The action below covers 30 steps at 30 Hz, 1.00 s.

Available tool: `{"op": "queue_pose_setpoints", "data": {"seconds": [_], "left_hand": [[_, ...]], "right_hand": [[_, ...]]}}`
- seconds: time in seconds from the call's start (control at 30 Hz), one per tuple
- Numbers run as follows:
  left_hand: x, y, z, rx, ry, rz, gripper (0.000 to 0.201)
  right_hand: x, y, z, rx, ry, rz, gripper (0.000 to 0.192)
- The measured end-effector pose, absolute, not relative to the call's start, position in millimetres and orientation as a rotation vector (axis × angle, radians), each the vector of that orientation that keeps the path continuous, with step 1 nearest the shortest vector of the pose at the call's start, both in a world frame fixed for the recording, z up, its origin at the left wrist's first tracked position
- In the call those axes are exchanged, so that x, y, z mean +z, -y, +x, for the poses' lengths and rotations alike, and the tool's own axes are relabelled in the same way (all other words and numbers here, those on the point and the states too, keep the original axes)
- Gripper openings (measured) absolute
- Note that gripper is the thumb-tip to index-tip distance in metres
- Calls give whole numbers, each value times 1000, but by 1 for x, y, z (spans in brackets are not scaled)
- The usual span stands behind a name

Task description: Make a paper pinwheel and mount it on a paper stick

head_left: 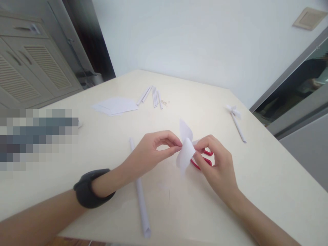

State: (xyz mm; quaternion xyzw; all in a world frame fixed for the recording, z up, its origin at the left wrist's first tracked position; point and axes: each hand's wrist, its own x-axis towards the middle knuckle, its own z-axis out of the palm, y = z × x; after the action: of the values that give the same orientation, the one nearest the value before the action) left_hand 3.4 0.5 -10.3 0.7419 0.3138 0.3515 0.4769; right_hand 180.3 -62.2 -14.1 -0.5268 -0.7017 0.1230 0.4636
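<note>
A white paper pinwheel [187,150] with curved blades is held up over the table between both hands. My left hand [161,145] pinches its left side with thumb and fingertips. On the other side, my right hand [215,160] grips the paper near the middle between thumb and fingers. Red-handled scissors [208,161] lie on the table behind and below my right hand, their blades mostly hidden. A rolled white paper tube [141,205] lies under my left forearm, which covers part of it.
Flat white paper sheets [116,105] and several thin paper rolls [155,96] lie at the back of the white table [194,212], beside small tan bits [164,102]. A finished-looking pinwheel on a paper stick [238,126] rests at the right. A white wall stands behind.
</note>
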Motion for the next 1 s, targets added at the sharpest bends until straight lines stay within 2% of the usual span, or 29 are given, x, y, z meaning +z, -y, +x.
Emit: {"op": "queue_pose_setpoints", "data": {"seconds": [0.17,0.47,0.83,1.0], "left_hand": [[-8,7,3,979,-820,1977,6],[-1,12,3,1032,-824,2213,13],[-4,13,4,1027,-830,2197,12],[0,13,5,965,-827,2190,11]], "right_hand": [[-14,61,181,473,1679,-1345,13],[-15,60,183,732,1590,-1313,12],[-15,61,183,748,1634,-1304,14],[-15,60,180,648,1719,-1306,16]]}}
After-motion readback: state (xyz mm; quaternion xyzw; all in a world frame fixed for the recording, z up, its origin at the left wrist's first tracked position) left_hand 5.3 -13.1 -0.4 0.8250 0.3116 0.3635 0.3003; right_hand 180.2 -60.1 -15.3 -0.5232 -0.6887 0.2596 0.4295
